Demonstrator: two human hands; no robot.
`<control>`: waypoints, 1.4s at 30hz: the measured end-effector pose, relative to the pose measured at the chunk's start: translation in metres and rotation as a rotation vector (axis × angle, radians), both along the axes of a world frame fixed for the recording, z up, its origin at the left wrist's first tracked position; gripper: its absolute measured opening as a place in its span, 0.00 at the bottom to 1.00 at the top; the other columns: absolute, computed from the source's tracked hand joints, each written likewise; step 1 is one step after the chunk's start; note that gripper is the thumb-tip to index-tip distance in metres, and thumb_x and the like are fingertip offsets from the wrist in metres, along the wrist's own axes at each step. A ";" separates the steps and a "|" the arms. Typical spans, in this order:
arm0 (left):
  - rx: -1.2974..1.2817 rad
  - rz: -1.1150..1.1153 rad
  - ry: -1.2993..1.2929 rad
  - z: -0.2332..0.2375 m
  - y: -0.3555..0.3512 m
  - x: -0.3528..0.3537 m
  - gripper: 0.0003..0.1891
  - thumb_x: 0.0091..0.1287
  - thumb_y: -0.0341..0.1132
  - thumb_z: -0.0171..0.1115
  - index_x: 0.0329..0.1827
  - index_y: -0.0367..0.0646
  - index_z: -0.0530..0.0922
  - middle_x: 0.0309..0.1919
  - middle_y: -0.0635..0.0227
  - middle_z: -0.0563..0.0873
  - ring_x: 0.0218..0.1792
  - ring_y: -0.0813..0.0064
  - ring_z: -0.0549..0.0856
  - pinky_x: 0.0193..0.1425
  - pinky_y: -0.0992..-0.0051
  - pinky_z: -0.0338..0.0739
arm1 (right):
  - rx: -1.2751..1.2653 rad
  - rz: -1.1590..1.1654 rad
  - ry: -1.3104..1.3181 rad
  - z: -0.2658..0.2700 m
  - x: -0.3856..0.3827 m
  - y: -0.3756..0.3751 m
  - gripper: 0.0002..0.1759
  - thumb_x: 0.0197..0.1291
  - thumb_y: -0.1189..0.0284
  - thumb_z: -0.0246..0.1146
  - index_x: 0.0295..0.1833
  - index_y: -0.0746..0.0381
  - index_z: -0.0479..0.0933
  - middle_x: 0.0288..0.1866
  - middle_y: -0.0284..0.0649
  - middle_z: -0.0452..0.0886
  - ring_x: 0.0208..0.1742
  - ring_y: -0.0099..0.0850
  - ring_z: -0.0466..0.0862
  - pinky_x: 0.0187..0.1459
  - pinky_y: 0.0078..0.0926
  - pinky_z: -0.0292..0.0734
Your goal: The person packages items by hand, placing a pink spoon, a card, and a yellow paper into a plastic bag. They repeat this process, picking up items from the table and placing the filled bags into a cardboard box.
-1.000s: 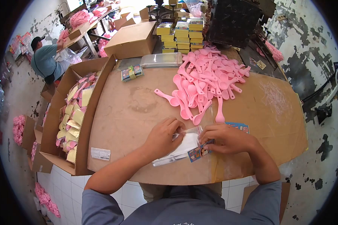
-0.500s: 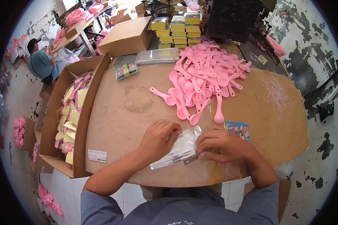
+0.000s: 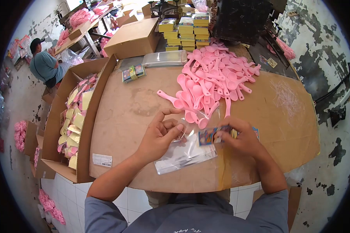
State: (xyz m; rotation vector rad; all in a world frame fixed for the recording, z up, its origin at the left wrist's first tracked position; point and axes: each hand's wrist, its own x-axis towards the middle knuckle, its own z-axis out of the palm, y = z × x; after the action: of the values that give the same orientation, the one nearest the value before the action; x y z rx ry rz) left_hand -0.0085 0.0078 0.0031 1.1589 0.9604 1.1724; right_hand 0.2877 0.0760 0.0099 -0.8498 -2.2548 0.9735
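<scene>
Moved since the earlier frame: printed card (image 3: pixel 207 136), raised off the clear bags (image 3: pixel 182 158) and away from the bench's near edge. Left to right: one open carton (image 3: pixel 93 124), filled with packets; one left hand (image 3: pixel 162 134), fingers curled at clear film, grip closure undeterminable; clear bags, flat on the bench (image 3: pixel 124 132); pink spoons (image 3: pixel 217 79), heaped beyond; one right hand (image 3: pixel 239 136), grip pinching the printed card, above the bench.

Scoops (image 3: pixel 217 77) lie heaped on the bench (image 3: pixel 132 132), behind plastic bags (image 3: pixel 179 157); an open carton (image 3: pixel 87 143) stands left.
</scene>
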 end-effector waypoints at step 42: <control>0.111 -0.075 0.257 -0.004 -0.016 0.017 0.25 0.78 0.23 0.61 0.76 0.36 0.66 0.52 0.55 0.90 0.49 0.73 0.92 0.51 0.75 0.87 | 0.000 -0.090 0.000 0.017 -0.018 0.007 0.12 0.69 0.70 0.70 0.52 0.66 0.84 0.45 0.44 0.86 0.40 0.33 0.86 0.44 0.34 0.82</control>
State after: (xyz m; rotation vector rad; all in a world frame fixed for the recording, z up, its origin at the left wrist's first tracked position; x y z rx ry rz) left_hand 0.0085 -0.0084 -0.0007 1.4483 1.0448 1.0431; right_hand 0.2699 0.0827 0.0273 -0.9429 -2.1959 0.9324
